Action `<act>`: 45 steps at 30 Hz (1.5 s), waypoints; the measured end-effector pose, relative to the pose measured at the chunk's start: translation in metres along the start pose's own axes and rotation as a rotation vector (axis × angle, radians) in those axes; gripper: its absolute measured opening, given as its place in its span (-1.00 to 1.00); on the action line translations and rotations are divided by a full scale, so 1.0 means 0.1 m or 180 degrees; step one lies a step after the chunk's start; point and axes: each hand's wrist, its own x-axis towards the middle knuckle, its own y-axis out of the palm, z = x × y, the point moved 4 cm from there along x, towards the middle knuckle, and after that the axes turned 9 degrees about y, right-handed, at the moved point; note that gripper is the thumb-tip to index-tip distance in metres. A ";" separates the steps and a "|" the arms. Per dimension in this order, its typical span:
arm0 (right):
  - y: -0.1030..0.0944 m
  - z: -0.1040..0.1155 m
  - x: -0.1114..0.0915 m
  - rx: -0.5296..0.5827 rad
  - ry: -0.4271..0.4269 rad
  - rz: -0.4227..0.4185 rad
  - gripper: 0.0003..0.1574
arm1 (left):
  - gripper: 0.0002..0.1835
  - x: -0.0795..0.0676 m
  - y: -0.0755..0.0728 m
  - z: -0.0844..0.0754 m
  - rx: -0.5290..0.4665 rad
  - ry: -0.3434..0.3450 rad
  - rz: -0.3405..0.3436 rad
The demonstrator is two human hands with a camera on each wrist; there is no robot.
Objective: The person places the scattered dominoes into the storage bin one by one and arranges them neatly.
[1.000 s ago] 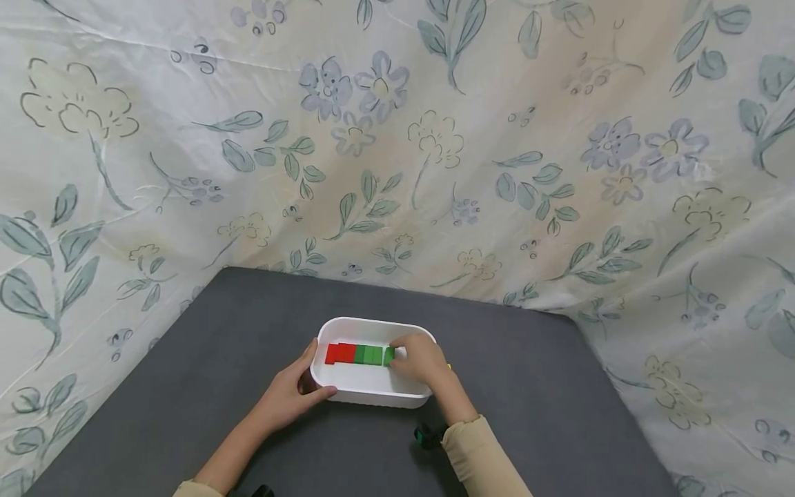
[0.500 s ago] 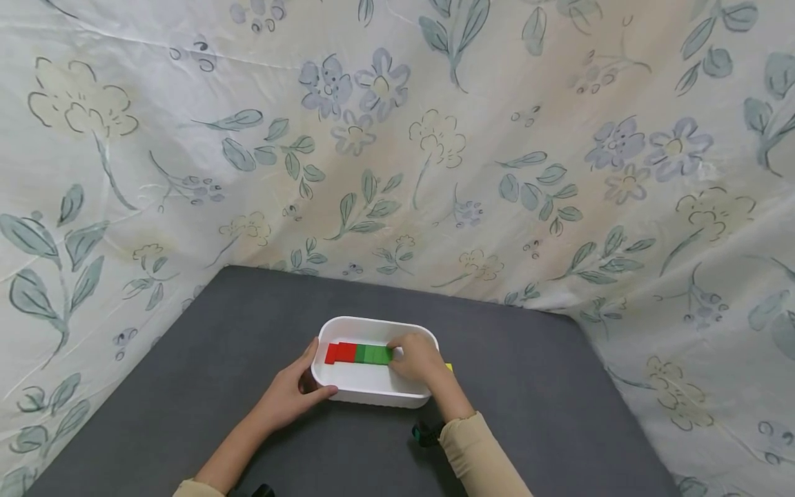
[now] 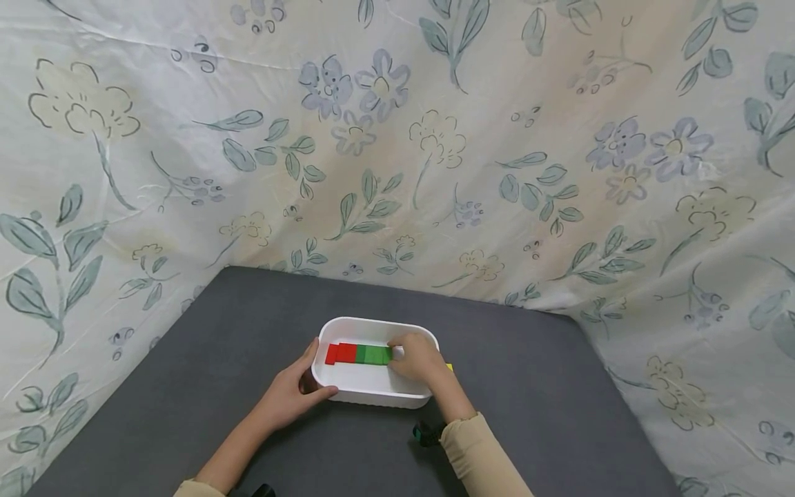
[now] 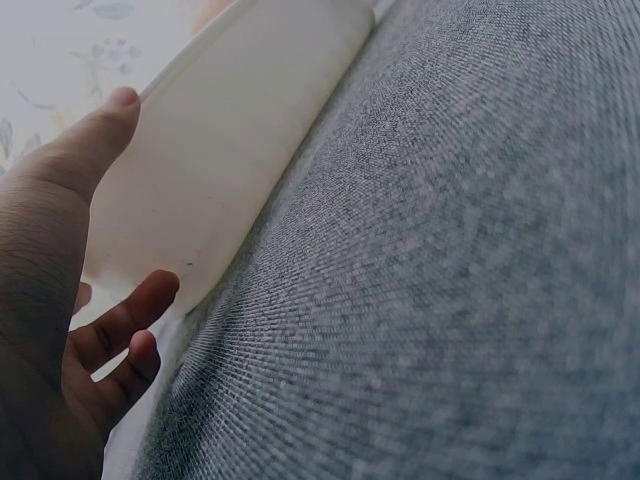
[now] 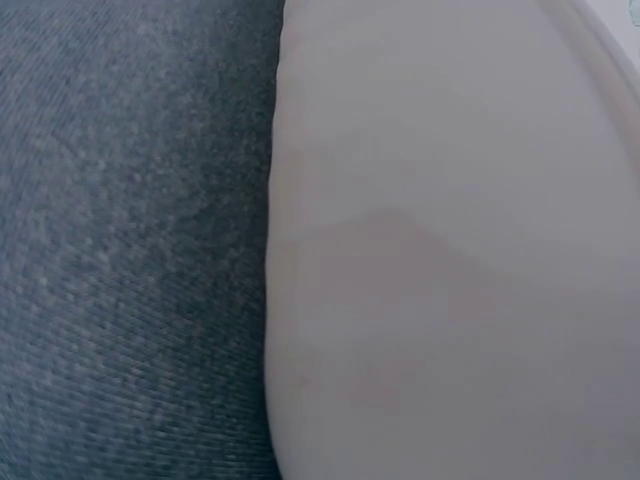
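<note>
A white plastic tub lies on the grey cloth, with a row of blocks along its floor. Two red blocks make up the left end, and green blocks continue to the right. My left hand holds the tub's left end, thumb on the near wall; the left wrist view shows its thumb and curled fingers against the tub's outside. Inside the tub, my right hand pinches the rightmost green block, partly hidden by the fingers. Only the tub's outer wall fills the right wrist view, without the hand.
Just beyond the tub's right end, something yellow peeks out behind the right wrist. A grey cloth-covered table surrounds the tub. Behind it hangs a floral curtain.
The rightmost green block has moved left against the row, closing a small gap seen a second ago. My right hand shifted slightly with it; the left hand keeps its place on the tub.
</note>
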 end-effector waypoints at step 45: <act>-0.08 -1.28 -0.96 0.1260 0.0583 -0.1381 -0.58 | 0.18 0.01 0.00 0.00 -0.0010 -0.0122 0.0056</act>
